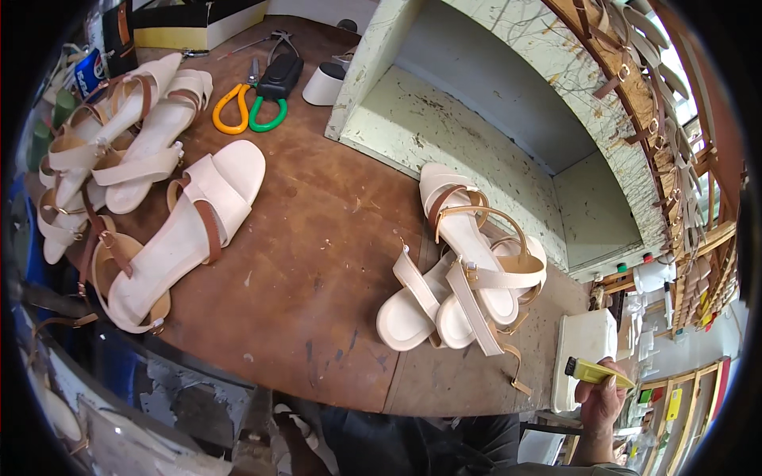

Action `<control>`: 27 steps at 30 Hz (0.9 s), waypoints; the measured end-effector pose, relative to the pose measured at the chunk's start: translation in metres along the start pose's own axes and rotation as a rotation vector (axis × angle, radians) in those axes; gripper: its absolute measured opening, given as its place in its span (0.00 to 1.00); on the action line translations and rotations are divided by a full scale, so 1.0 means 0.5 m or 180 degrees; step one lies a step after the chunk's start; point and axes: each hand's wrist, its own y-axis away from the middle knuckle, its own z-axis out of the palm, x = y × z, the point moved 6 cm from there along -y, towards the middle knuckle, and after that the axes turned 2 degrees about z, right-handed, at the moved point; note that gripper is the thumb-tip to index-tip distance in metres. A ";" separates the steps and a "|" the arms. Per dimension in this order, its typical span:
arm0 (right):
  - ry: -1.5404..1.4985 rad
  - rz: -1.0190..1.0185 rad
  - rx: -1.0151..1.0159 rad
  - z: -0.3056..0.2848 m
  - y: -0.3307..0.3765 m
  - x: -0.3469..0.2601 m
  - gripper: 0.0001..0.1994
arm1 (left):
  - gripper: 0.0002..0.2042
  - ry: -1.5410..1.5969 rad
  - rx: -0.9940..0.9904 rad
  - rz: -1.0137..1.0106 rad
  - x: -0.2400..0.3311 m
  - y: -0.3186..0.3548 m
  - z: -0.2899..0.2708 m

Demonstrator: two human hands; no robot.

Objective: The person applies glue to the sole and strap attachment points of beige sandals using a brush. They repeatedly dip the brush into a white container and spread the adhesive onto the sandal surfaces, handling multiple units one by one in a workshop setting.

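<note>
At the lower right my right hand (605, 404) is closed around a slim yellow object with a black end (595, 370); its exact kind is hard to tell. The hand is beside a white plastic container (587, 337), just off the table's right side. My left hand is out of the picture. Nearest to the hand on the table is a pile of cream sandals (480, 274) with tan straps, lying across one another. A single cream sandal (171, 246) with a brown strap rests at the left, its ankle strap hanging toward the table edge.
More cream sandals (131, 139) are heaped at the far left. Scissors (258, 103) with orange and green handles lie at the back of the brown table (309, 238), near pliers (279, 40). A pale, paint-spotted open box shelf (452, 119) stands at the back right. Straps hang from a rack (627, 71).
</note>
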 end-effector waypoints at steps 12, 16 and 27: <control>-0.1377 -0.0129 -0.0268 -0.049 0.144 -0.014 0.15 | 0.08 0.0442 -0.2780 -0.2062 0.182 0.361 -0.164; -0.1582 -0.0121 -0.0642 -0.020 0.215 -0.054 0.14 | 0.12 -0.0370 -0.3037 -0.1264 0.428 0.803 -0.047; -0.2164 -0.1126 -0.0937 -0.008 0.314 -0.190 0.17 | 0.15 -0.1175 -0.5404 0.2321 0.565 1.455 -0.020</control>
